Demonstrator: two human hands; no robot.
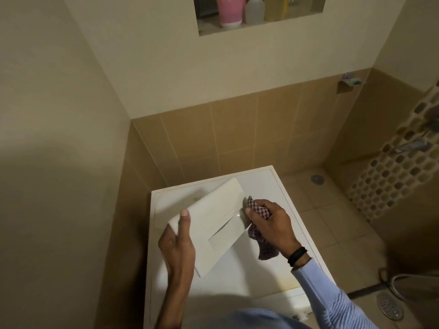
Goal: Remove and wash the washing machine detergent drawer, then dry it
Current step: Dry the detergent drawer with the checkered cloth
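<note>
- Now held up over the washing machine top [261, 184], not resting on it: detergent drawer [213, 217], tilted, long axis running from lower left to upper right.
- Gripped at its near-left end by the left hand [177, 248], thumb [184, 216] curled over the flat white face, remaining fingers hidden behind.
- Worked at its right end by the right hand [273, 224], curled round a bunched checked cloth [266, 248] and pressing it against the drawer's edge.
- Judged light and rigid: thin-walled moulded white plastic, carried easily in one hand, unlikely to flex much but liable to crack if dropped on the tiled floor [332, 222].
- Likely slippery while wet: smooth, glossy faces, with a bright highlight beside the rectangular recess.
- Best taken by wrapping over a long edge or a thick end, as done here; best avoided at any thin inner partitions, not visible from this angle.
- Soft, limp and absorbent by contrast: woven maroon-and-white check, loose tail hanging below the palm.
- Hard, flat and smooth below: that white top, raised rim round it, fit to set the drawer on.
</note>
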